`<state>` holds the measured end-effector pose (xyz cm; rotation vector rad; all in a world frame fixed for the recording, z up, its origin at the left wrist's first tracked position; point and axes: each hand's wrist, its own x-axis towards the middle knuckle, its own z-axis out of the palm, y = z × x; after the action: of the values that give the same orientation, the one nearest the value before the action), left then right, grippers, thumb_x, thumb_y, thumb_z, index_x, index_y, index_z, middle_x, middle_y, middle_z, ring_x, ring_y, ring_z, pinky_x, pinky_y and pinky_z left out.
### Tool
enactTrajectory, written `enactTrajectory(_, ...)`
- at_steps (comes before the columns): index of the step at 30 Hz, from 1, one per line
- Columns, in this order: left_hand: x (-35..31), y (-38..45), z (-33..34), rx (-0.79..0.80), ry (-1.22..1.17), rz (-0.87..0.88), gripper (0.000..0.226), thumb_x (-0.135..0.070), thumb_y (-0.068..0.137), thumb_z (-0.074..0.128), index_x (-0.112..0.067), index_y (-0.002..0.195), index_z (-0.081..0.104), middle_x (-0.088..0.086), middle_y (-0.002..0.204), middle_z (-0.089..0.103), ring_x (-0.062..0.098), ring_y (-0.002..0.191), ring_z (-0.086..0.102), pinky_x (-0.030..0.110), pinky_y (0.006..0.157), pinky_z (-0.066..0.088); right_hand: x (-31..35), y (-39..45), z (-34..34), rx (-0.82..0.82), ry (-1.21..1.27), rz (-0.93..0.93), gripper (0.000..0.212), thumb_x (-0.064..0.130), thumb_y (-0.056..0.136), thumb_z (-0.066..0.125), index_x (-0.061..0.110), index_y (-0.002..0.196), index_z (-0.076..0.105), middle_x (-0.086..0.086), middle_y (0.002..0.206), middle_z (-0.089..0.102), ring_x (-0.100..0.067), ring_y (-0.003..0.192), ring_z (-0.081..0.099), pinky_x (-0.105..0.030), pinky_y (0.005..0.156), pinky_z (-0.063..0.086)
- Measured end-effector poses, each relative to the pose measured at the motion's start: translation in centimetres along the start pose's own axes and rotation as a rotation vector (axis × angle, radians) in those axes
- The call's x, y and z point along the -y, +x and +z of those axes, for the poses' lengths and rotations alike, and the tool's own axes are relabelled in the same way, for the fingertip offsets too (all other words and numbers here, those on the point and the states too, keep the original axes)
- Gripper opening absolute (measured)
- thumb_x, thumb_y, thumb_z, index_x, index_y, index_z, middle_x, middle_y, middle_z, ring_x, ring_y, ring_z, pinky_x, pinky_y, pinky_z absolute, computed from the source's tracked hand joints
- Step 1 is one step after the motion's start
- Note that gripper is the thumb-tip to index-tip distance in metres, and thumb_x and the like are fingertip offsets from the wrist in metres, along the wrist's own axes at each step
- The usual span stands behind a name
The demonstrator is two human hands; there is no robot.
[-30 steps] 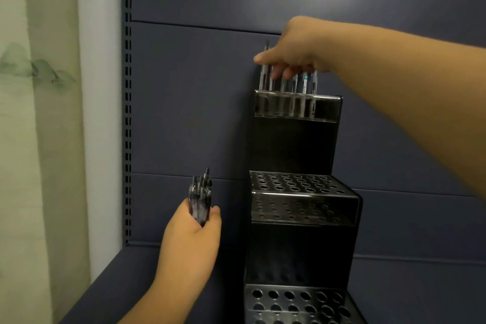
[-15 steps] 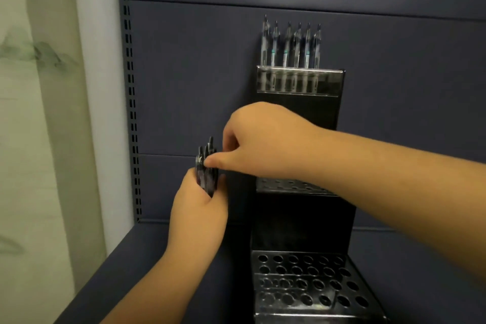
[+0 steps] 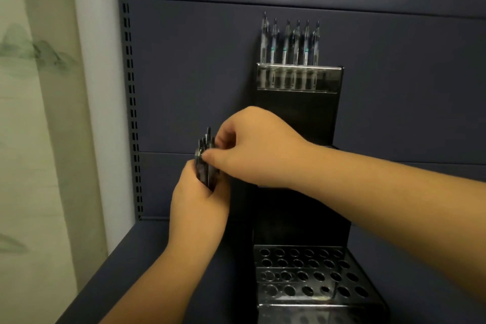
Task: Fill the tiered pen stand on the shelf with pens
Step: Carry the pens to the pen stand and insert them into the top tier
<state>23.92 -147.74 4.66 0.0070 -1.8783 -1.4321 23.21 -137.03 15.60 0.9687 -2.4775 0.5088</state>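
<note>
Dark blue-grey steel made up the shelf (image 3: pixel 147 258) and its back panel, and on it, against that panel, stood the black tiered pen stand (image 3: pixel 297 118). Its top tier held a single row of six clear pens (image 3: pixel 289 42), upright and evenly spaced; the bottom tier (image 3: pixel 310 276) showed only bare holes, and the middle tier was hidden behind the right forearm.

Left of the stand, the left hand (image 3: pixel 197 208) was wrapped around a bundle of dark pens (image 3: pixel 205 163), fingers curled tight about the lower barrels so the tips fanned upward. The right hand (image 3: pixel 252 147) had its thumb and forefinger closed on one pen near the top of the bundle, the other fingers tucked behind; whether that pen was already free of its neighbours could not be told.

The step in hand looked to be drawing one pen out for the next hole. Done well, it would call for the left grip to slacken only slightly, enough to let one barrel slide while the rest stayed put. A straight pull along the pen's own axis would suit best, since a sideways tug could drag neighbours loose. Pinching high on the barrel would leave the lower end clear for aiming into a hole, and going on in row order would keep the spacing tidy.
</note>
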Motion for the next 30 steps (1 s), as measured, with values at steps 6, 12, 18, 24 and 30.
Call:
enactTrajectory(6,-0.6,-0.1,0.0,-0.02,-0.058,-0.04,0.008,-0.028,0.094,0.062,-0.027,0.088,0.056,-0.009,0.066,0.057,-0.006,0.054,0.054,0.008,0.045,0.038,-0.7,0.3,-2.9,-0.018,0.277,0.113,0.037,0.039,0.091,0.072,0.002,0.086,0.073,-0.01,0.069,0.065,-0.01,0.059,0.057,-0.029,0.066,0.056)
enactTrajectory(12,-0.4,-0.2,0.2,-0.008,-0.015,-0.051,0.014,-0.024,0.096,0.063,-0.021,0.084,0.057,-0.003,0.074,0.059,-0.009,0.063,0.056,0.004,0.054,0.04,-2.0,1.9,-5.2,-0.31,0.614,0.11,0.019,0.026,0.098,0.066,0.015,0.083,0.063,0.002,0.072,0.072,-0.01,0.065,0.072,-0.022,0.054,0.046)
enactTrajectory(18,-0.1,-0.3,0.3,0.007,0.01,-0.06,0.017,-0.029,0.098,0.058,-0.023,0.082,0.056,-0.004,0.072,0.058,-0.008,0.063,0.055,0.004,0.053,0.038,-5.3,4.3,-12.1,-0.797,0.51,-0.091,0.018,0.025,0.103,0.058,0.008,0.106,0.062,0.001,0.089,0.071,-0.01,0.08,0.074,-0.024,0.065,0.06)
enactTrajectory(24,0.1,-0.2,0.4,0.013,0.037,-0.099,0.017,-0.031,0.098,0.058,-0.024,0.083,0.057,-0.004,0.072,0.059,0.001,0.065,0.058,0.011,0.05,0.038,-8.1,9.2,-15.0,-0.715,0.263,0.037,0.024,0.028,0.1,0.063,0.005,0.107,0.066,-0.005,0.083,0.072,-0.01,0.069,0.074,-0.029,0.067,0.063)
enactTrajectory(30,-0.2,-0.1,0.3,0.021,0.047,-0.122,0.018,-0.031,0.098,0.057,-0.023,0.082,0.055,-0.004,0.07,0.057,0.008,0.065,0.056,0.02,0.054,0.035,-8.3,11.5,-15.6,-0.526,0.213,0.1,0.019,0.028,0.097,0.068,0.009,0.092,0.068,-0.012,0.082,0.074,-0.018,0.071,0.077,-0.034,0.071,0.065)
